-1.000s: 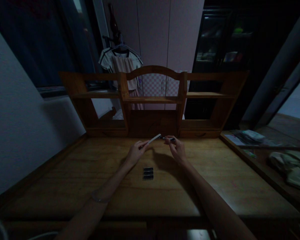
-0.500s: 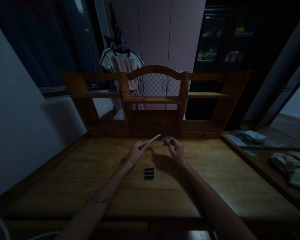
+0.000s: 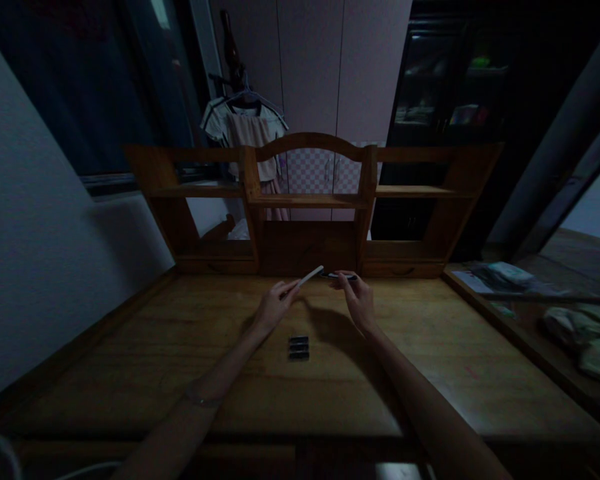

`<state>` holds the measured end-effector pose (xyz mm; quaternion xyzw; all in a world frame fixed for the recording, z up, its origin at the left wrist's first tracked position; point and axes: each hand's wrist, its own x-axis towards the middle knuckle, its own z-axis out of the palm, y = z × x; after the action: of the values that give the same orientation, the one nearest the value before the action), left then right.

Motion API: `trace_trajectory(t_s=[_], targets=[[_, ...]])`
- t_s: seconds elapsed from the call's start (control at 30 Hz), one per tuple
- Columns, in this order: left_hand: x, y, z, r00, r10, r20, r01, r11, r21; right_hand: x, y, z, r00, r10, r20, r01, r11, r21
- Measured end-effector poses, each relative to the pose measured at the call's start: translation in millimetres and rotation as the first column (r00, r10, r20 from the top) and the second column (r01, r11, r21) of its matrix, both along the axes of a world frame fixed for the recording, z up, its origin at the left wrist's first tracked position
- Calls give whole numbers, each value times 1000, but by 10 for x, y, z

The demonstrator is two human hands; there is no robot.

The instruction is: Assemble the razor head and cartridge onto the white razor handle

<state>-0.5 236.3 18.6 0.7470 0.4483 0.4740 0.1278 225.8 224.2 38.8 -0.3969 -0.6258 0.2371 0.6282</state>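
Your left hand pinches a white stick, which juts ahead of it toward a dark pen gripped by your right hand; hold both steady, ends in line.

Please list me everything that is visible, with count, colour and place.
White stick: one, white, in left hand
Slim object: one, dark and white, in right hand
Pack: one, mostly dark, on desk
Desk: one, light brown, below hands
Shelf unit: one, brown, at desk's back
Hanging clothes: at least two, white and pinkish, behind shelf unit
Wardrobe: one, pale pinkish, background centre
Cabinet: one, black, background right
Curtain: count unclear, dark blue, upper left
Cloth: count unclear, pale, right edge
Bracelet: one, greyish, left forearm
Hands: two, bare, over desk
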Motion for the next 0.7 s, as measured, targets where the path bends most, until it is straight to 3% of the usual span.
trace_trajectory(t_s=[0.2, 0.47, 0.7], targets=[[-4, -18, 7, 999, 40, -19, -39, 998, 41, -11, 16, -32, 997, 81, -9, -81, 997, -19], [-77, 84, -101, 988, 149, 38, -150, 989, 9, -4, 16, -29, 995, 96, -36, -96, 995, -8], [-98, 105, -111, 989, 130, 64, -131, 991, 25, -3, 79, -86, 996, 74, -50, -77, 995, -56]])
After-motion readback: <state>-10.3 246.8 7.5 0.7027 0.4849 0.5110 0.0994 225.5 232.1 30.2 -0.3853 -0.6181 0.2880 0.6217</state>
